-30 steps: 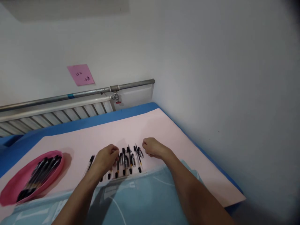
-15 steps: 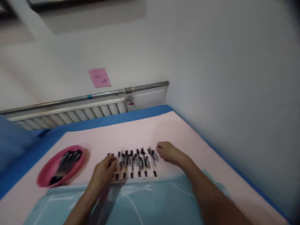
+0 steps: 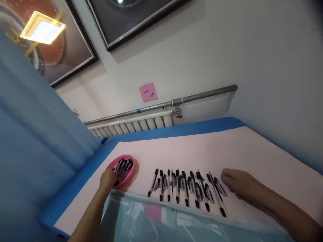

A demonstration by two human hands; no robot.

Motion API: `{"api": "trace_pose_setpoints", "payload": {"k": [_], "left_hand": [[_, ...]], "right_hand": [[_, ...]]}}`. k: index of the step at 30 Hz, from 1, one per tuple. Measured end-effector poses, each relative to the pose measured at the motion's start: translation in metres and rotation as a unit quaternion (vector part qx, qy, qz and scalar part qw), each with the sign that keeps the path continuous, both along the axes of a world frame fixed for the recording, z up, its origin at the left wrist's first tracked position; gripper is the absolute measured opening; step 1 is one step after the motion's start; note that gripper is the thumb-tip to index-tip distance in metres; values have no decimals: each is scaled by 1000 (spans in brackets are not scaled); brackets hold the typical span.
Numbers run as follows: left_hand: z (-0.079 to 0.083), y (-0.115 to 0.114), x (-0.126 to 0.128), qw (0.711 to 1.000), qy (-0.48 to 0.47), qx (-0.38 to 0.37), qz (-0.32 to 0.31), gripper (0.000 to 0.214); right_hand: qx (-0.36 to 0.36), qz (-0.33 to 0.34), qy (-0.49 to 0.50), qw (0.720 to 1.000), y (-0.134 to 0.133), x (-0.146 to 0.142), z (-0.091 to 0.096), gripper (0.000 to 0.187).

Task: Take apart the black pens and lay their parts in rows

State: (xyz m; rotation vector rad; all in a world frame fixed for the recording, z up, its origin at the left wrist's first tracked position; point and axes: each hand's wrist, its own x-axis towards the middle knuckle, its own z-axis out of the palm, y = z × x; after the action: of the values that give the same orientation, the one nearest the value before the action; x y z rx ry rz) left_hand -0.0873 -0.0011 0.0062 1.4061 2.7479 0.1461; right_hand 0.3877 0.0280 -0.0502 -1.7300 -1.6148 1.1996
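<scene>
My left hand (image 3: 108, 179) is at the near-left side of a round pink bowl (image 3: 131, 159). Its fingertips meet a bundle of black-capped clear pens (image 3: 123, 169) lying inside, and the hand hides whether one is gripped. A row of pens (image 3: 186, 188) lies across the pink table cover, black tips toward me, with separate caps (image 3: 198, 191) between the barrels. To the right of the row, my right hand (image 3: 236, 183) hovers with curled fingers, slightly blurred. Anything inside that hand is hidden. The rightmost pen (image 3: 218, 195) lies close by it.
A clear plastic sheet over pale blue (image 3: 174, 223) covers the near side. Blue curtain (image 3: 37, 134) hangs at left. Behind the blue table edge (image 3: 196, 127) run a radiator (image 3: 136, 125) and pipe (image 3: 209, 95); a pink note (image 3: 148, 92) is on the wall.
My left hand has moved left from the pen row to the pink bowl. My right hand stays near the row's right end. The camera view has shifted left and sharpened.
</scene>
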Motion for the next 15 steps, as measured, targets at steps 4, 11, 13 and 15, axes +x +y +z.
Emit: {"api": "trace_pose_setpoints", "payload": {"k": [4, 11, 13, 15], "left_hand": [[-12, 7, -11, 999, -9, -40, 9, 30], [-18, 13, -18, 999, -7, -48, 11, 30], [-18, 15, -19, 999, -8, -44, 6, 30], [-19, 16, -19, 999, -7, -32, 0, 30]], "right_hand": [[4, 6, -24, 1000, -1, -1, 5, 18], [7, 11, -53, 998, -3, -3, 10, 19], [17, 20, -53, 998, -2, -2, 7, 19], [24, 26, -56, 998, -1, 0, 4, 18]]}}
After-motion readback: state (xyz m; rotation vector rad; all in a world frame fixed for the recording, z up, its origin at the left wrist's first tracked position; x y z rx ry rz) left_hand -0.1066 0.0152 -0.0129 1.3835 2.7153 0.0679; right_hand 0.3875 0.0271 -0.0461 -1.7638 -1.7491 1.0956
